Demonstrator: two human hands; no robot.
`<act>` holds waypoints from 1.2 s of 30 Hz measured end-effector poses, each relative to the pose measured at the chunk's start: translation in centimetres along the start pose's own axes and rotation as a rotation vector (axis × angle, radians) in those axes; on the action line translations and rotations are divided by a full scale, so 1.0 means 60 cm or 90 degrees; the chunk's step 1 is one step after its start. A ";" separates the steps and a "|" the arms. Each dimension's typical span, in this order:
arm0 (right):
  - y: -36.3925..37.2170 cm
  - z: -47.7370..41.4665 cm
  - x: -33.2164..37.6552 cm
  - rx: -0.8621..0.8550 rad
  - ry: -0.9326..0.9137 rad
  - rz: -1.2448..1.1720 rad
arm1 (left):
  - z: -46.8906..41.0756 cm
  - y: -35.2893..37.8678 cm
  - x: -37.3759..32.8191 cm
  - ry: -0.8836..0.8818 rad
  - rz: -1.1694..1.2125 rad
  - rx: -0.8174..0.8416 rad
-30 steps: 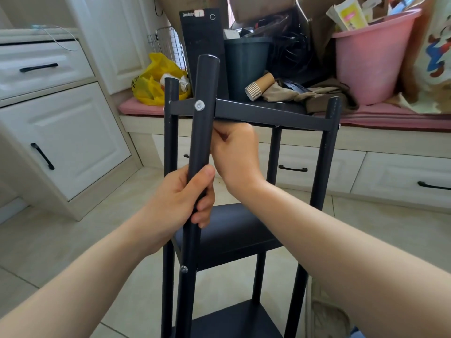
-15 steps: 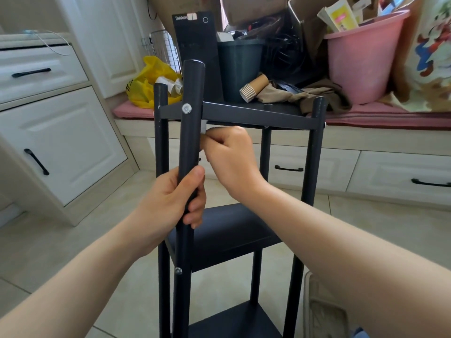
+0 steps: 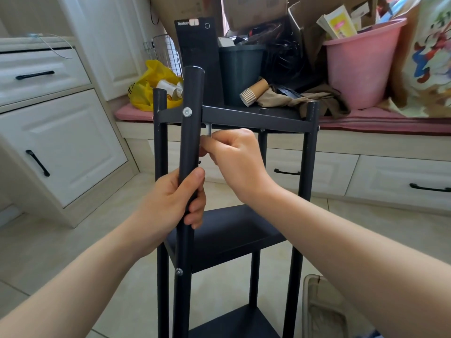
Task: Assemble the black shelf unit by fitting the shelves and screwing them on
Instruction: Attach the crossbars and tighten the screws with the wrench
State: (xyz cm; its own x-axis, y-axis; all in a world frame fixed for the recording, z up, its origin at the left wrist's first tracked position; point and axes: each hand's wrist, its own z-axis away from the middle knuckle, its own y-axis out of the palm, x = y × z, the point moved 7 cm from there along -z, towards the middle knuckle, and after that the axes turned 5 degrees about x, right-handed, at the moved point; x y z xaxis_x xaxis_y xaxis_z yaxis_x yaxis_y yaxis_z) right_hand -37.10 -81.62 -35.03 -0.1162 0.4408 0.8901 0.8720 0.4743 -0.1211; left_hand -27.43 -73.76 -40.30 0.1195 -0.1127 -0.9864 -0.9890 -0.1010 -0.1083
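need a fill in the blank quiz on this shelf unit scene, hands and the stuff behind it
1. The left hand grips the nearest post of the shelf unit, between two silver ____.
2. The right hand pinches a small metal tool just under the ____ shelf.
3. The paper cup behind the unit lies on its ____.
4. The bucket on the bench is ____.
Missing words: screws; top; side; pink.

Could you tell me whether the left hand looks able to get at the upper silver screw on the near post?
Probably yes: the left hand grips the near post below the screw, whose face is uncovered; the right hand holds a hex key beside the post.
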 end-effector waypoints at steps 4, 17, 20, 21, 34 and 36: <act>-0.005 -0.001 0.006 -0.009 -0.026 0.011 | -0.002 -0.001 0.005 -0.001 -0.013 0.013; 0.002 0.002 -0.008 -0.055 -0.041 0.023 | -0.001 -0.007 0.002 -0.001 -0.019 0.017; 0.004 -0.002 -0.008 -0.084 -0.051 0.015 | 0.001 -0.006 -0.001 0.002 -0.021 0.017; 0.006 -0.004 -0.009 -0.095 -0.050 0.011 | 0.001 -0.005 -0.001 0.002 -0.022 0.018; 0.014 -0.008 -0.021 -0.084 0.010 -0.022 | -0.004 0.003 -0.005 0.008 -0.024 0.016; 0.011 -0.003 -0.029 -0.038 0.053 -0.006 | -0.004 0.004 -0.005 0.009 -0.024 0.018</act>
State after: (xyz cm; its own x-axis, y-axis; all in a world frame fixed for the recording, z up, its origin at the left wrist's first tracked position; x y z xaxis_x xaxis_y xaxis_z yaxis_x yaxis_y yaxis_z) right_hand -36.22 -82.20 -36.60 -0.0859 0.3701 0.9250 0.8984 0.4302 -0.0887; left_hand -27.70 -74.00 -40.02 0.1581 -0.1232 -0.9797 -0.9857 -0.0776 -0.1493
